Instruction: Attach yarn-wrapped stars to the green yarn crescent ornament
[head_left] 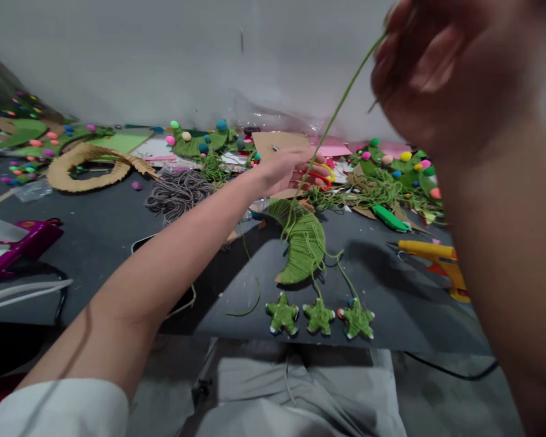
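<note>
My right hand [428,73] is raised at the top right, its fingers pinched on a green yarn strand [348,91] and what looks like a thin needle. The strand runs down to a green yarn-wrapped crescent [304,246] on the dark table. My left hand [295,170] reaches over the far side of the crescent, at scissors [328,175] with red and yellow handles; its fingers are partly spread, and its grip on them is unclear. Below the crescent lie three green yarn stars, at left [283,314], middle [319,316] and right [357,320]; yarn runs to the middle and right ones.
A yellow glue gun [441,261] lies at right, a purple device [20,246] at left. Grey yarn [179,194], a brown ring [88,170], a green brush-like item [391,218] and pompom-covered green pieces [200,141] line the back. A phone-like object is partly under my left forearm.
</note>
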`<control>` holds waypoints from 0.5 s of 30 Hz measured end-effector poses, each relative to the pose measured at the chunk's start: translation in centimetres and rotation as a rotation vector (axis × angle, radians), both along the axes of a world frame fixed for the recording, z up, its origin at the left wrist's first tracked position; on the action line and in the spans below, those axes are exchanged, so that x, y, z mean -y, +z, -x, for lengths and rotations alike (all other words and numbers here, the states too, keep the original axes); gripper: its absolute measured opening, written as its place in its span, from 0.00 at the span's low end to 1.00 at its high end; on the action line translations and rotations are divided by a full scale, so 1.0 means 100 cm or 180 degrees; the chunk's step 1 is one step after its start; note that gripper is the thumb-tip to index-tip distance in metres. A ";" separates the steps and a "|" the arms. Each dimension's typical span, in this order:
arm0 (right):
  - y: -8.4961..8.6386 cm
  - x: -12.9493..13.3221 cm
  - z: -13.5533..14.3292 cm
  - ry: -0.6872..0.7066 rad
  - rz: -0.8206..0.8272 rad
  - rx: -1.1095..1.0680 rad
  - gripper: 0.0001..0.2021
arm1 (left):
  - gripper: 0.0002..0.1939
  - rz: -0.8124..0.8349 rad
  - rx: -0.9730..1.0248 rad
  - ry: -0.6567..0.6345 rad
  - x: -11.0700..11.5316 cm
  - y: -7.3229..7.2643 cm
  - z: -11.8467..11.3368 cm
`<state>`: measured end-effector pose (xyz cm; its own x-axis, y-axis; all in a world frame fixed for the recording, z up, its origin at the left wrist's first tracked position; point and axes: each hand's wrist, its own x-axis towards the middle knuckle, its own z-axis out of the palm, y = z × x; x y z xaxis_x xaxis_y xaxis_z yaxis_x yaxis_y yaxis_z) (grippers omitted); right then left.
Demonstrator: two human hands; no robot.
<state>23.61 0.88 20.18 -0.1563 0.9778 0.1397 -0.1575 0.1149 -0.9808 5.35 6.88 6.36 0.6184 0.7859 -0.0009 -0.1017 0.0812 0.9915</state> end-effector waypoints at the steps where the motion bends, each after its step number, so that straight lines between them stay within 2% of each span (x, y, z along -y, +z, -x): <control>1: -0.011 0.001 0.000 0.0031 -0.0231 -0.0099 0.17 | 0.15 0.0177 0.0038 -0.0284 0.010 0.005 0.010; 3: -0.036 0.003 -0.002 0.0203 -0.0514 -0.0033 0.13 | 0.22 0.0191 0.0068 -0.0594 0.031 0.012 0.027; 4: -0.048 0.004 -0.003 0.0322 -0.0551 0.0079 0.09 | 0.21 0.0083 0.0044 -0.0551 0.042 0.014 0.033; 6: -0.069 0.009 -0.006 0.0451 -0.0561 0.0234 0.07 | 0.14 -0.0175 -0.0052 -0.0154 0.061 0.016 0.043; 9: -0.090 0.018 -0.008 0.0480 -0.0652 0.0619 0.09 | 0.09 -0.0405 -0.0192 0.0501 0.080 0.014 0.053; 12: -0.104 0.025 -0.006 0.0492 -0.1029 0.1267 0.07 | 0.09 -0.0478 -0.0185 0.0659 0.090 0.011 0.062; 15: -0.119 0.029 -0.002 0.0568 -0.0989 0.1517 0.07 | 0.11 -0.0700 -0.0266 0.0783 0.094 0.003 0.069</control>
<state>23.85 -2.04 8.25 -0.4300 0.8552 0.2892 0.2485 0.4201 -0.8728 -1.57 -2.49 6.65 0.4152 0.8985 0.1426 -0.0094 -0.1526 0.9883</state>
